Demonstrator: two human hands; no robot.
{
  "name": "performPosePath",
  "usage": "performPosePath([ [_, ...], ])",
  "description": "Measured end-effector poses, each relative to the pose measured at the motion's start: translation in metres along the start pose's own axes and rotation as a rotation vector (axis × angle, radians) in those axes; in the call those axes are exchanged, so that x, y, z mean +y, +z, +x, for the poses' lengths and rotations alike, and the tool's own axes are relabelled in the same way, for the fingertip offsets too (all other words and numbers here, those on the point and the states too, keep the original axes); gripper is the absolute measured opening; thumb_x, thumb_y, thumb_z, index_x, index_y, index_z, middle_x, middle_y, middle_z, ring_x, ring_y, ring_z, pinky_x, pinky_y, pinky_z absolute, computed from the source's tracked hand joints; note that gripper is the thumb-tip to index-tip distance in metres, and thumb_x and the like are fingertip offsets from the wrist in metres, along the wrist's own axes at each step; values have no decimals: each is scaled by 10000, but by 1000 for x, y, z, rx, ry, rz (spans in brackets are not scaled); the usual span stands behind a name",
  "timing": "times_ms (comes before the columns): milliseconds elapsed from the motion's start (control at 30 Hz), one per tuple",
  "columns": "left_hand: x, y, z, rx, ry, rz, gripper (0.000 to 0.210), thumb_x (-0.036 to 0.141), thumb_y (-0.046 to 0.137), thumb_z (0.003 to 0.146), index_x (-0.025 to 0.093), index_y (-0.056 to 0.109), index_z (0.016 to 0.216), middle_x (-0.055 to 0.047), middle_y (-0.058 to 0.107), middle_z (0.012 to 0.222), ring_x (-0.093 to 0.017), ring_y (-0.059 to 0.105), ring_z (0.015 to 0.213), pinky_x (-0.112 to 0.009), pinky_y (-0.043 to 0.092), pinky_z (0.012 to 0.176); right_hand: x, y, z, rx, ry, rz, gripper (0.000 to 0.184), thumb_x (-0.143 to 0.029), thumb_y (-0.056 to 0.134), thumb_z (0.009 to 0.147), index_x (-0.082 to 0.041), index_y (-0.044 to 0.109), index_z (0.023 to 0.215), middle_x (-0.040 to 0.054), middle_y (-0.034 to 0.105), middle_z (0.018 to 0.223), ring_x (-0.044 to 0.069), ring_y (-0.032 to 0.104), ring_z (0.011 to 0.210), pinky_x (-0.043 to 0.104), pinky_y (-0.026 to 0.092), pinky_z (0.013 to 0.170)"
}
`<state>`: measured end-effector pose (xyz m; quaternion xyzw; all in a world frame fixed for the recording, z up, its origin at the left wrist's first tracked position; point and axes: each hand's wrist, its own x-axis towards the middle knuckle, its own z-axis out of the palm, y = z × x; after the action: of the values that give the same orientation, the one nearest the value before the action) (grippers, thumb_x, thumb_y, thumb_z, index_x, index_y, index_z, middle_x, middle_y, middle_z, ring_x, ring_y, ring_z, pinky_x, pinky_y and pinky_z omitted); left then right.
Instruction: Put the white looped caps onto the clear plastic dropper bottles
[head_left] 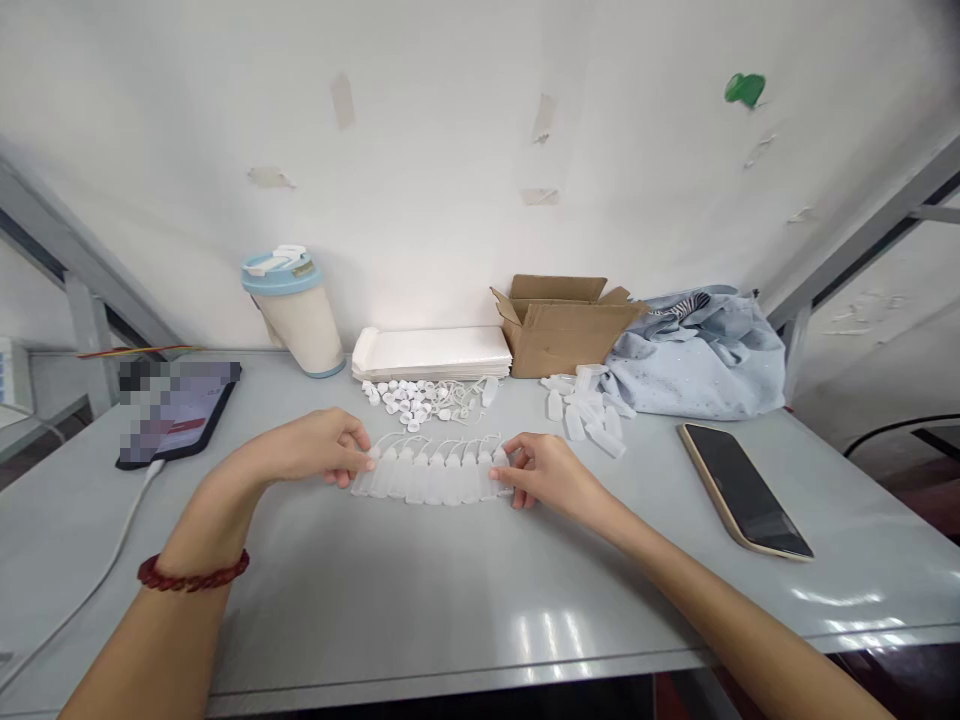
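Observation:
A row of several small translucent plastic sleeves (431,480) lies side by side on the table, with thin white strings curling from their upper ends. At the row's left end, my left hand (322,447) is closed, thumb and fingers on the outermost sleeve. My right hand (546,468) pinches the sleeve at the opposite end, its thumb resting on top. Just behind the row is a pile of small white caps (412,405) with white strings. Loose translucent sleeves (589,412) are heaped behind my right hand.
Along the wall stand a cup with a blue lid (300,315), a stack of white envelopes (435,352), an open cardboard box (566,335) and a light blue cloth bag (697,360). A phone (746,490) lies at right; a cabled device (184,410) is at left.

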<state>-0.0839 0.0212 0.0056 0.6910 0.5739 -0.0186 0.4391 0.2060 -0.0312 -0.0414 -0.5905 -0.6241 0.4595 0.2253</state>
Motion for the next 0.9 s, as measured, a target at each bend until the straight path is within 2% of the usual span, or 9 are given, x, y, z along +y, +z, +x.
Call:
performPosePath([
  [233, -3, 0, 3, -23, 3, 28, 240, 422, 613, 691, 188, 627, 744, -20, 682, 646, -206, 624, 635, -266, 464, 593, -2, -8, -3, -3, 3, -22, 283, -301, 644, 794, -107, 541, 972, -10, 607, 579, 109, 599, 455, 196, 465, 439],
  [433, 4, 3, 0, -36, -2, -23, 215, 400, 634, 658, 186, 631, 683, -22, 689, 630, -204, 637, 628, -267, 484, 592, 9, -11, 1, -31, -57, 25, 309, -308, 661, 773, -128, 536, 990, 8, 625, 671, 141, 648, 547, 223, 484, 479],
  [900, 6, 3, 1, -11, -7, -76, 194, 379, 648, 636, 192, 665, 685, -20, 701, 625, -212, 652, 637, -276, 506, 610, 10, -9, 3, 15, -97, 17, 257, -262, 658, 760, -149, 550, 963, -24, 593, 644, 128, 626, 539, 233, 479, 505],
])
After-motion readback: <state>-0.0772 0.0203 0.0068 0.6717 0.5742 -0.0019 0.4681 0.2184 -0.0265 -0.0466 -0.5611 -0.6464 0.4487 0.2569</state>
